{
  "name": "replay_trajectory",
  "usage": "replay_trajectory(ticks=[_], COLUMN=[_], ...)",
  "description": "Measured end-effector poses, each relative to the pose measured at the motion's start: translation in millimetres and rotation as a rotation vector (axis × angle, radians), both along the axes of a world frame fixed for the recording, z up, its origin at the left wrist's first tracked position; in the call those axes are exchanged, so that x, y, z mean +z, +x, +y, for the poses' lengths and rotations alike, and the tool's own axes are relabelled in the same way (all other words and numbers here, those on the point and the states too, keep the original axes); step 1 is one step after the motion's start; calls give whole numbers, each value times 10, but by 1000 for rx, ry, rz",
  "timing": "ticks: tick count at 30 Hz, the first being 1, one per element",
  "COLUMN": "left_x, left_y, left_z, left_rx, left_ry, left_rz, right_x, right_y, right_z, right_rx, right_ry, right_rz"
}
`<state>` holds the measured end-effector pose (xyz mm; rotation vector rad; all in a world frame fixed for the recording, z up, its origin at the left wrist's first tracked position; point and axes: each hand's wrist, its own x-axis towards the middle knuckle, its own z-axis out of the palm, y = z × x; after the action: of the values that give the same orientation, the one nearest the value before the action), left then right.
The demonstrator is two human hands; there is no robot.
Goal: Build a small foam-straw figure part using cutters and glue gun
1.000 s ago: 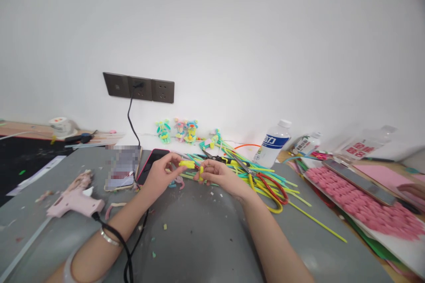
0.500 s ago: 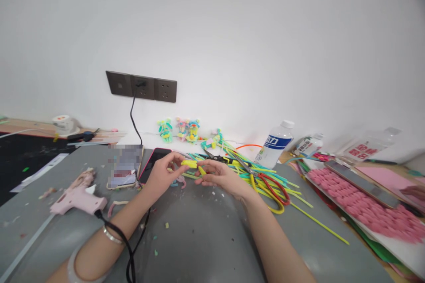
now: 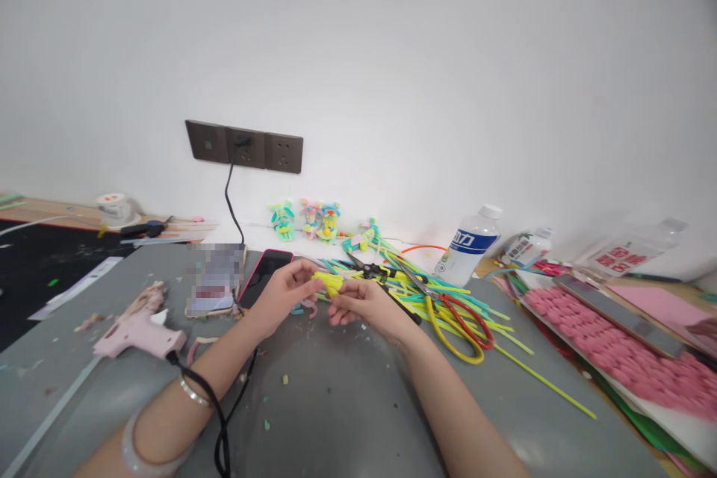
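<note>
Left of the scissors, the two hands meet above the grey desk around a small fuzzy yellow piece. The left hand pinches that piece between thumb and fingers. The right hand, curled and nearer the scissors, has its fingertips at the piece's right end; whether they grip it I cannot tell.

Under and beside the scissors spreads a loose pile of fuzzy stems, yellow, green and teal, with one lone yellow stem pointing off to their lower right. Just left of the scissors' blades lie black pliers. Behind the scissors stands a bottle with a blue label, tilted in this view. Farther back and left of the scissors, three fuzzy figures lean near the wall. Well left of the scissors are a pink-edged phone and, farther out, a pink glue gun with a black cord. Well right of them, a phone rests on a pink woven piece.
</note>
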<state>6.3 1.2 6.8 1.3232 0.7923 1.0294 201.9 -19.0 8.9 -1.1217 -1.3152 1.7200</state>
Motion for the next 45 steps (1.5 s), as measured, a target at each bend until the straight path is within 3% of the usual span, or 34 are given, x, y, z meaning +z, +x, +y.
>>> replay_trajectory(ticks=[6,12,17,27,36,45], left_x=[14,3,2,-32,11,-13], left_y=[-4,-20,-4,13,13,9], left_z=[-24,-13,-32,-29,-57,-60], left_rx=[-52,-14,-110,-146,-109,-143], left_ry=[8,64,7,12,9,11], left_rz=[-10,-7,-57,-47,-73,-99], right_x=[-85,-147,-158,-160,-281,-226], right_y=[-33,-15,-88,-266,-299,-282], right_z=[24,82,55,-21,69,49], right_rx=[35,-85,-50,-93,-246,-383], right_ry=[61,64,48,73,85,134], right_rz=[-31,-54,-10,110,176,149])
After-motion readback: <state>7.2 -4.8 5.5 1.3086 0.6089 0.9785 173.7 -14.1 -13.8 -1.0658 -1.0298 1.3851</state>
